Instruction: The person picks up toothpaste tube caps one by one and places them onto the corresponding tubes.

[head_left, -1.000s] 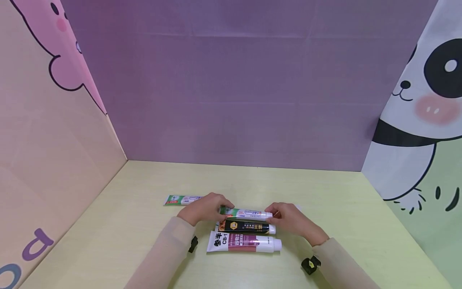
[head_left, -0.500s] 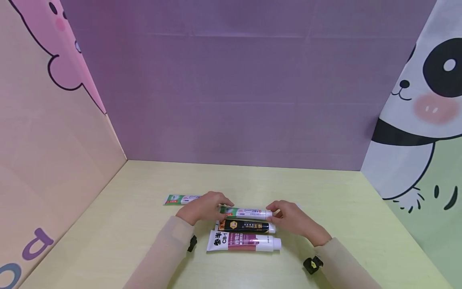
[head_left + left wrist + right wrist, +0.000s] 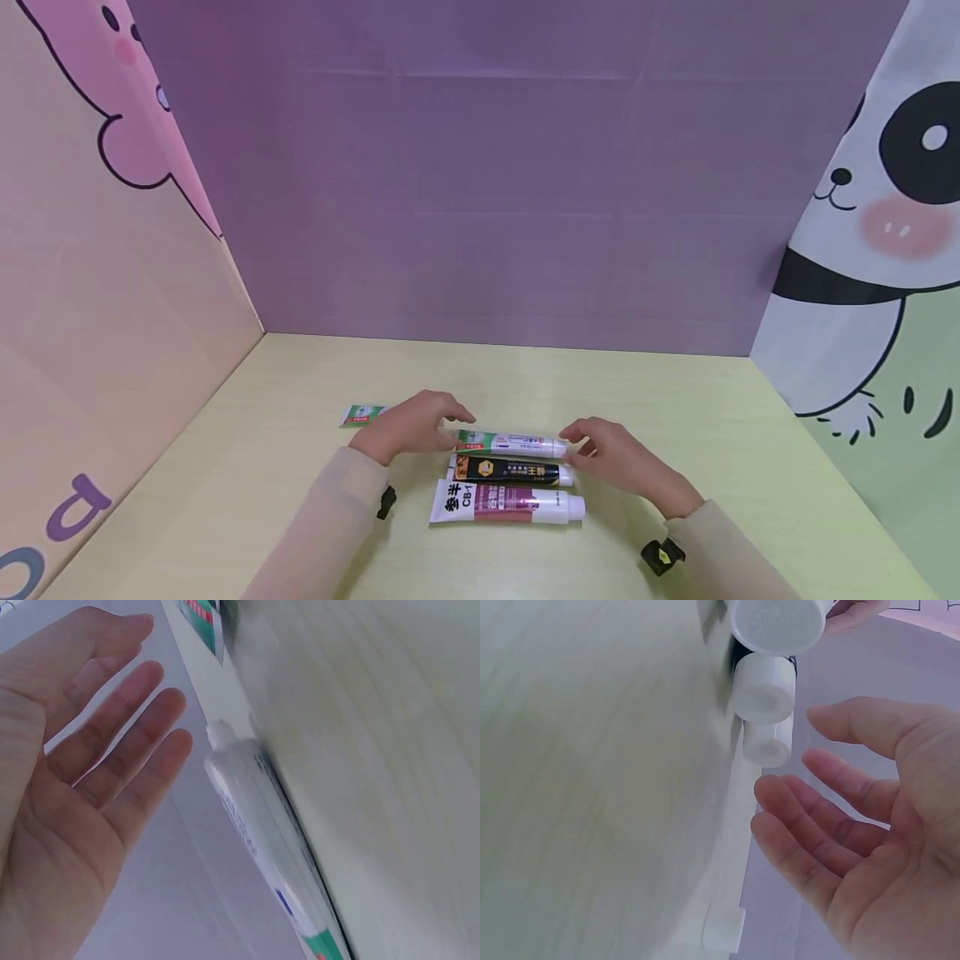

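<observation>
Three toothpaste tubes lie side by side, caps to the right: a green-and-white tube [image 3: 512,443] farthest back, a black one [image 3: 512,471] in the middle, and a white-and-purple one [image 3: 507,503] in front. My left hand [image 3: 414,423] is just off the green-and-white tube's flat tail, its fingers loosely extended and holding nothing. Beside that tube's cap hovers my right hand [image 3: 618,454], fingers relaxed and apart from the white caps [image 3: 765,688] in the right wrist view. Another green-and-white toothpaste tube [image 3: 259,825] lies behind my left hand, partly hidden in the head view.
A further white cap [image 3: 724,928] lies off to the side in the right wrist view. The pale wooden table [image 3: 480,567] is bounded by a purple back wall [image 3: 480,208], a pinkish left panel [image 3: 135,317] and a panda-printed right panel [image 3: 847,333].
My left hand has let go of the near green-and-white tube's tail and moved left. My right hand has drawn slightly right from its cap. The three tubes stay in place.
</observation>
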Demonstrator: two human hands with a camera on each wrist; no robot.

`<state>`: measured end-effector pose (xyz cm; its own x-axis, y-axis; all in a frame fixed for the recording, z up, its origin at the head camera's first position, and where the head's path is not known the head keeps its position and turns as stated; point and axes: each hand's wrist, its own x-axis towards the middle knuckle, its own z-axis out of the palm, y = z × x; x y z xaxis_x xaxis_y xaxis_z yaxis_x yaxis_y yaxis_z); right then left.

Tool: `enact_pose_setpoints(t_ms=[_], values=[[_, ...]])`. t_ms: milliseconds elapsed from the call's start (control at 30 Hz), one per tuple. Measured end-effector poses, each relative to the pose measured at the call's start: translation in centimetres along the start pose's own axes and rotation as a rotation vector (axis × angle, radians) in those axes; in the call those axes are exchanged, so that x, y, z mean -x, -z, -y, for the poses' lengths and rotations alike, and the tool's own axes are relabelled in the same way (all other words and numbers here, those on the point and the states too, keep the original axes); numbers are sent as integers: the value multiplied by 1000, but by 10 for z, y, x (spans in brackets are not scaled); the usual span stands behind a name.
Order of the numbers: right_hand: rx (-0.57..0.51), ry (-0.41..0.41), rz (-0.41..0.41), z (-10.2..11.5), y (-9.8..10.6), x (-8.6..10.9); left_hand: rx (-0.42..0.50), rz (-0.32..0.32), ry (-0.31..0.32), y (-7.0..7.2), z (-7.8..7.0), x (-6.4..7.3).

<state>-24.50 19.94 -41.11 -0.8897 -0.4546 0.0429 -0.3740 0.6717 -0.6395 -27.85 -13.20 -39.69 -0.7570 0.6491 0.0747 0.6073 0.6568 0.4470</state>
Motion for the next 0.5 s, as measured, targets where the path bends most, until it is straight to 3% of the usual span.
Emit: enact_pose_setpoints(t_ms=[500], values=[[51, 67, -58, -8, 17, 11, -64, -84, 106, 17, 30, 19]])
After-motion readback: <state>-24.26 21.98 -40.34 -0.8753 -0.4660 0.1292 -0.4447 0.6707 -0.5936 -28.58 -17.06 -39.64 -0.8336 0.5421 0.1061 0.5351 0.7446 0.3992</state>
